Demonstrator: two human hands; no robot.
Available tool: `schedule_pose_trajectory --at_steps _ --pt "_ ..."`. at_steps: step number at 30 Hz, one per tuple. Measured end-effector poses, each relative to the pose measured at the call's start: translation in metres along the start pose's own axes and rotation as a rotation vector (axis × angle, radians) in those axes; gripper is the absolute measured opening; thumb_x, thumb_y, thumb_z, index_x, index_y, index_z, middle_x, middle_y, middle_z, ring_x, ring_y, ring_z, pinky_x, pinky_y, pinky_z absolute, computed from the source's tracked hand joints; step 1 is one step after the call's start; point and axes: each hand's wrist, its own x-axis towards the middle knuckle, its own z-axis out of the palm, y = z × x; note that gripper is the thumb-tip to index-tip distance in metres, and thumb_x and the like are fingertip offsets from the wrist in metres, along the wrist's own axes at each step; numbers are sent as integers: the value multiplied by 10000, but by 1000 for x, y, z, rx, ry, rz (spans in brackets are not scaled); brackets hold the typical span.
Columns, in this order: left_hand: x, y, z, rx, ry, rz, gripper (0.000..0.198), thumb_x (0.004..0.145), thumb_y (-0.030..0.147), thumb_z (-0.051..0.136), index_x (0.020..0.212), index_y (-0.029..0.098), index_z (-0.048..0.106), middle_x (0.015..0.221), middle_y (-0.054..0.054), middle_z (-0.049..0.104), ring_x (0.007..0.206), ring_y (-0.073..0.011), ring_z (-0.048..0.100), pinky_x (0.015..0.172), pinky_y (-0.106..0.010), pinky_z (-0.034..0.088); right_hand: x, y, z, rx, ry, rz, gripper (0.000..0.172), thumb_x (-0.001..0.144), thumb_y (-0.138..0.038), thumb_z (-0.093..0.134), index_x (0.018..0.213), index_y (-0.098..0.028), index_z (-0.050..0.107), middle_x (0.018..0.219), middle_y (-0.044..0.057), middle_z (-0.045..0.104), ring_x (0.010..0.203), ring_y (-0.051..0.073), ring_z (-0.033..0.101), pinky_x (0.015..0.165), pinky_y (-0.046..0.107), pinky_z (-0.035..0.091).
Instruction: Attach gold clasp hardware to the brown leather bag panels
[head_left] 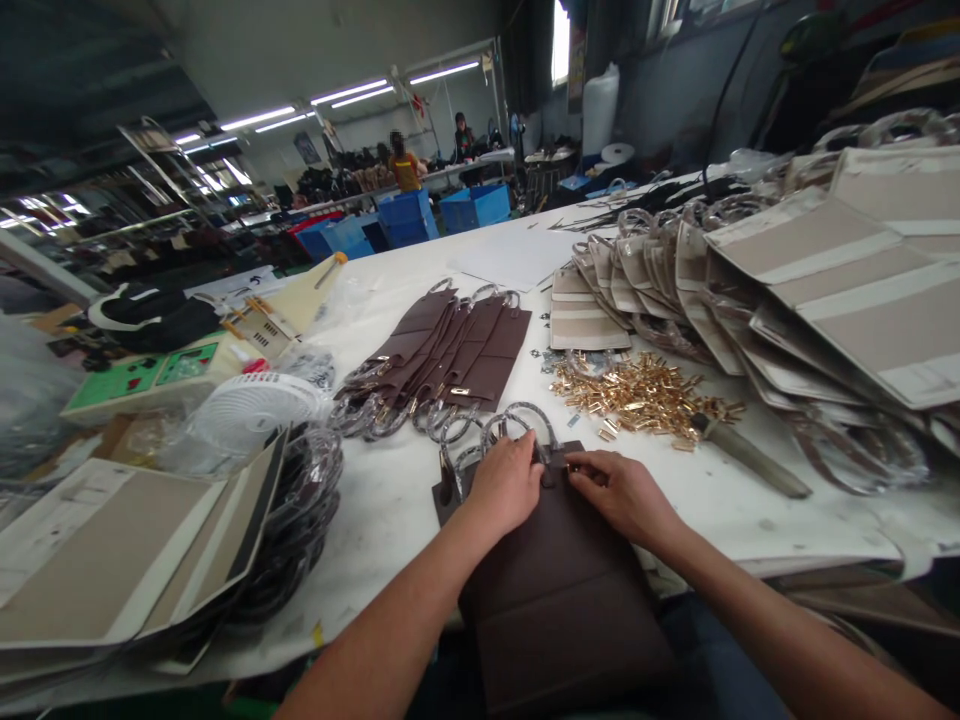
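Observation:
A dark brown bag panel point(566, 600) lies in front of me, its lower part hanging over the table's near edge. Plastic-wrapped loop handles point(536, 410) rise from its top end. My left hand point(506, 482) is closed on that top end beside the handles, fingers bent over a strap tab. At the panel's upper right edge, my right hand point(621, 492) is pinched, with a small gold glint at its fingertips. The piece there is mostly hidden by the fingers. A heap of gold-coloured metal fittings point(637, 395) lies just beyond my right hand.
Brown panels with gold fittings point(450, 345) are stacked ahead. Beige-lined panels pile up at right point(825, 260) and left point(127, 550). A dark-handled tool point(754, 458) lies by the fittings. A white fan point(259, 410) stands left. Two people work beyond blue bins point(409, 215).

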Motion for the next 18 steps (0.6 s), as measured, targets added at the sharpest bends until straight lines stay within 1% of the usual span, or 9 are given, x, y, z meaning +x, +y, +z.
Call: schedule_pose_trajectory --at_steps 2,4,7,10,12,16,18 --pt "4 0 -2 -31 1 -26 426 988 238 502 1404 162 547 1174 -136 744 1158 -293 652 1029 -408 479 -2 5 4 47 17 34 310 896 -404 627 1103 -224 772 837 26 735 746 207 664 704 325 496" --pt "7 -1 -3 -65 0 -52 424 996 265 496 1408 178 541 1162 -101 760 1141 -267 667 1000 -369 495 -5 11 7 123 33 83 315 898 -441 641 1095 -222 752 823 22 724 732 205 659 678 318 498" --pt "10 0 -5 -131 -13 -98 538 949 339 594 1453 182 495 1168 -69 768 1103 -250 688 925 -324 523 -10 15 9 238 53 121 332 900 -476 657 1095 -215 722 839 20 720 732 195 660 671 305 506" --pt "12 3 -8 -146 -39 -132 678 897 378 655 1503 172 432 1146 -65 773 1078 -259 703 893 -332 532 -14 16 8 286 78 119 323 900 -476 668 1076 -210 721 845 23 719 732 188 660 673 297 516" --pt "12 7 -11 -57 -63 -127 645 906 413 630 1478 175 451 1120 -78 776 1043 -289 717 874 -372 539 -15 15 9 283 86 104 306 897 -466 676 1055 -210 729 842 28 722 739 190 662 685 299 524" --pt "10 15 -20 236 -100 -64 474 935 482 563 1302 182 568 1064 -134 779 987 -371 735 840 -457 551 -16 15 12 277 53 35 268 907 -442 671 1038 -219 742 862 35 731 780 199 666 718 307 529" --pt "8 17 -24 313 -116 -50 461 931 493 562 1266 176 580 1063 -157 775 992 -390 734 838 -471 553 -16 14 14 289 34 8 260 915 -433 663 1041 -221 744 857 32 726 769 195 659 708 304 526"
